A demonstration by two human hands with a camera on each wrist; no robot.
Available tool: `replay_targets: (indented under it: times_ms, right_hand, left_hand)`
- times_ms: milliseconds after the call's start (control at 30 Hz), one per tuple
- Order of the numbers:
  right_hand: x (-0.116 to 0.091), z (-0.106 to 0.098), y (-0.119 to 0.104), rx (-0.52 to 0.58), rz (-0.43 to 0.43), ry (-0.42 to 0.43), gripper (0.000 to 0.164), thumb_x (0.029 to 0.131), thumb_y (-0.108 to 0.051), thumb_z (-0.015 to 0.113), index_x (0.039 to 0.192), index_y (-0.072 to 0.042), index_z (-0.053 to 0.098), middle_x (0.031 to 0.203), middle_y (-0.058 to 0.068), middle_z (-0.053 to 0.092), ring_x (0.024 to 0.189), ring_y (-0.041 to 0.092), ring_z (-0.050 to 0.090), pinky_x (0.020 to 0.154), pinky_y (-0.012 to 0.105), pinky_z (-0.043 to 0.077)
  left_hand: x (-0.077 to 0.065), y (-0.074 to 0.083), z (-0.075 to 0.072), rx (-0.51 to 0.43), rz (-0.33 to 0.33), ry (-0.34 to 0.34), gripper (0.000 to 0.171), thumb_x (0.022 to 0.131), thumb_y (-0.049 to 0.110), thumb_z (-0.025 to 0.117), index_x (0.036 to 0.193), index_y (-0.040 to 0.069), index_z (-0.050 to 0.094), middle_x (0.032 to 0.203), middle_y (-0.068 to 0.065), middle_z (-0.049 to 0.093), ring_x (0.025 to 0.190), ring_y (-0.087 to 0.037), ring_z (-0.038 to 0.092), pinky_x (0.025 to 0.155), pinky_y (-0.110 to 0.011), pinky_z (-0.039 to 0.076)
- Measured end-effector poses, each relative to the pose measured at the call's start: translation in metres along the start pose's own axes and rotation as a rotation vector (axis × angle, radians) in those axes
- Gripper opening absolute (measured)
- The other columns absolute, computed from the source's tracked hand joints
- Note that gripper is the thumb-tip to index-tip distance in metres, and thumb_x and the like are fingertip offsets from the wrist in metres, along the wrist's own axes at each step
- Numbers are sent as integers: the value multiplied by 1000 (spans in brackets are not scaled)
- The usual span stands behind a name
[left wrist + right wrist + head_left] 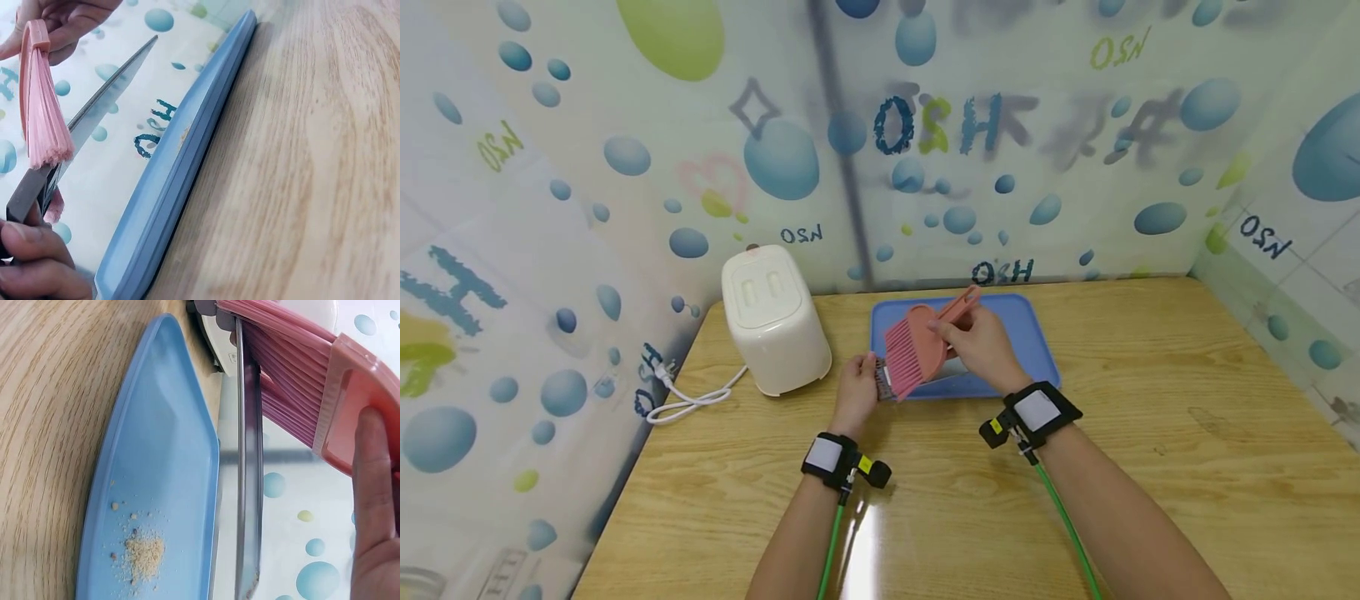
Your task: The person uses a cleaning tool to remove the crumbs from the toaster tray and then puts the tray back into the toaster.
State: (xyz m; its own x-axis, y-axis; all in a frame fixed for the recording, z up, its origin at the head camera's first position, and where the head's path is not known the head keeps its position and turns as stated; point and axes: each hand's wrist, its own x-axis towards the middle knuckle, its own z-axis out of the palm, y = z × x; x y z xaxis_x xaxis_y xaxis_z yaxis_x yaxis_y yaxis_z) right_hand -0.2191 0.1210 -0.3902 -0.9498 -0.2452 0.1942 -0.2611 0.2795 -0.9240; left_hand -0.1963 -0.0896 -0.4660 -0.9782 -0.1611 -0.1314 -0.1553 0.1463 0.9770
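Observation:
My left hand point(856, 392) grips the grey end of a thin metal crumb tray point(251, 462), held tilted above a blue tray point(1037, 354). With my right hand point(987, 348) I hold a pink brush point(928, 343), one finger laid along its flat back. The brush's pink bristles point(49, 119) lie against the crumb tray close to its grey end. A small heap of pale crumbs point(145, 555) is on the blue tray, with loose bits scattered around it. In the head view the brush covers much of the crumb tray.
A cream toaster point(778, 321) stands left of the blue tray, its white cord and plug point(692, 403) lying beside it on the wooden table point(1150, 433). A patterned curtain point(1037, 167) hangs behind the table. Green cables run from both wrist cameras.

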Motion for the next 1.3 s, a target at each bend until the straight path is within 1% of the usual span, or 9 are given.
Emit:
replay_targets:
  times_ms: [167, 300, 433, 567, 700, 967, 1033, 1200, 1300]
  right_hand:
    - [2, -5, 9, -10, 20, 16, 38, 102, -30, 65, 121, 2, 65, 105, 21, 72, 82, 22, 74, 72, 41, 61]
    - [1, -10, 10, -27, 19, 35, 37, 102, -30, 65, 119, 2, 65, 103, 20, 72, 80, 19, 74, 72, 44, 60]
    - [0, -15, 12, -30, 8, 63, 37, 102, -32, 66, 118, 2, 65, 103, 21, 72, 77, 16, 74, 72, 47, 60]
    - [-1, -18, 14, -43, 7, 93, 40, 101, -34, 66, 116, 3, 65, 102, 21, 72, 76, 14, 73, 70, 44, 60]
    - [-2, -21, 16, -67, 5, 123, 40, 101, -35, 66, 114, 3, 66, 100, 21, 72, 75, 14, 72, 69, 42, 61]
    - [-4, -27, 19, -63, -8, 160, 39, 100, -36, 66, 113, 1, 65, 100, 20, 71, 74, 11, 71, 71, 48, 60]
    - [-5, -28, 20, -73, -13, 173, 40, 100, -38, 66, 114, 0, 66, 99, 20, 72, 73, 11, 71, 70, 46, 60]
    - [-7, -30, 21, -121, -11, 218, 44, 99, -41, 66, 114, 0, 66, 97, 19, 72, 70, 10, 71, 63, 33, 60]
    - [-8, -31, 22, -125, -3, 247, 45, 98, -42, 67, 115, 0, 65, 98, 20, 72, 69, 10, 70, 61, 32, 59]
  left_hand:
    - [0, -2, -2, -15, -1, 6, 37, 112, 30, 39, 118, 0, 60, 88, -5, 51, 69, -15, 46, 53, -26, 41]
    - [-1, -1, -3, -15, 4, 16, 36, 112, 28, 39, 116, -1, 59, 86, -5, 51, 68, -16, 46, 52, -26, 40]
    - [0, 0, -4, -12, -12, 19, 36, 112, 29, 39, 118, -1, 59, 89, -6, 51, 71, -16, 47, 54, -26, 40]
    - [-1, 2, -5, -20, -32, 23, 37, 112, 30, 39, 120, 0, 59, 90, -6, 51, 71, -17, 47, 55, -26, 39]
    - [-1, 2, -6, -27, -18, 25, 36, 112, 28, 39, 117, -1, 59, 87, -6, 51, 66, -16, 45, 53, -26, 39]
    - [0, 0, -7, -24, 0, 31, 37, 112, 29, 39, 116, -1, 60, 85, -5, 50, 66, -16, 46, 54, -26, 40]
    - [1, 0, -7, -21, 1, 36, 38, 112, 30, 39, 115, -1, 60, 84, -5, 50, 67, -16, 46, 54, -27, 40]
    - [1, -1, -7, -35, -11, 51, 35, 112, 28, 38, 113, -1, 59, 85, -5, 51, 68, -16, 47, 55, -27, 40]
    - [2, -2, -7, -47, -11, 59, 34, 112, 26, 38, 113, -1, 59, 84, -5, 50, 67, -16, 46, 54, -26, 39]
